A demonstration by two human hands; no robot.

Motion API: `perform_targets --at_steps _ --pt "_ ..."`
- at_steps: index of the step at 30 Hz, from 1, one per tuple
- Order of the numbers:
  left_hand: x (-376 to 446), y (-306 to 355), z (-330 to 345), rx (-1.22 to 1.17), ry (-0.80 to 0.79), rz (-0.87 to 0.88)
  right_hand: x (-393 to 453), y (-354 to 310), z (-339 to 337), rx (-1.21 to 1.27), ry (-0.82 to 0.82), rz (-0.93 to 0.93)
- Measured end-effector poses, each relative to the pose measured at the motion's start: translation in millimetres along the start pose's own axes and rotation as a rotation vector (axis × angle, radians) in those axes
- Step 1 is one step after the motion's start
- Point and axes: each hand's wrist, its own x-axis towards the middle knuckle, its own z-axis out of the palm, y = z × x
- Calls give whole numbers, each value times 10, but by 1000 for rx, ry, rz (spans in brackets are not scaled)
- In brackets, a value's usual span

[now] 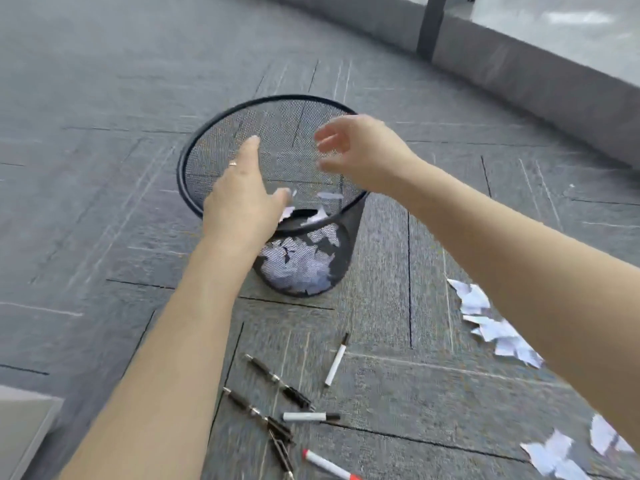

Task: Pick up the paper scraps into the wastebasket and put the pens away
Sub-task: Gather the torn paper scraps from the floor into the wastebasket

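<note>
Two bare hands hover over a black mesh wastebasket (273, 188) standing upright on grey carpet tiles (104, 133). Left hand (242, 199), with a ring on one finger, has its fingers extended and spread, gripping nothing; right hand (360, 150) has its fingers loosely curled apart, likewise empty. White paper scraps (298, 265) lie inside the wastebasket, visible through the mesh. Further scraps (495, 327) lie on the carpet to the right, and more (561, 455) near the lower right corner. Black pens (277, 379) and white markers (336, 362) lie scattered on the carpet in front of the wastebasket.
</note>
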Motion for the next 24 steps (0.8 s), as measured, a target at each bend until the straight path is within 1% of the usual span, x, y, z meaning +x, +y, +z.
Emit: perform_targets --at_steps 3,5,7,9,10,12,15,17,20,22,24 --pt "-102 53 71 -93 100 122 -116 121 13 31 92 1" --pt "-205 178 150 -154 194 251 -227 218 7 155 176 31" --pt "-356 381 249 -218 268 380 -438 374 1 339 335 56" --pt "-555 626 439 -267 228 508 -796 704 45 461 511 154" --pt "-670 733 574 -279 176 564 -1028 931 106 491 559 243" --pt "-923 904 905 -284 30 629 -1605 1436 271 509 594 476" --pt "-1324 1008 1442 -234 -293 614 -2589 2038 483 443 625 822" --pt "-1613 1039 1818 -171 -525 591 -3233 2255 595 387 636 989" --pt "-2017 1066 2265 -93 -809 502 -3908 2365 733 309 682 1113" --pt "-2259 1097 2498 -60 -923 443 -4136 2413 789 256 717 1159" --pt "-2458 1172 2674 -18 -992 399 -4257 2463 833 228 694 1211"
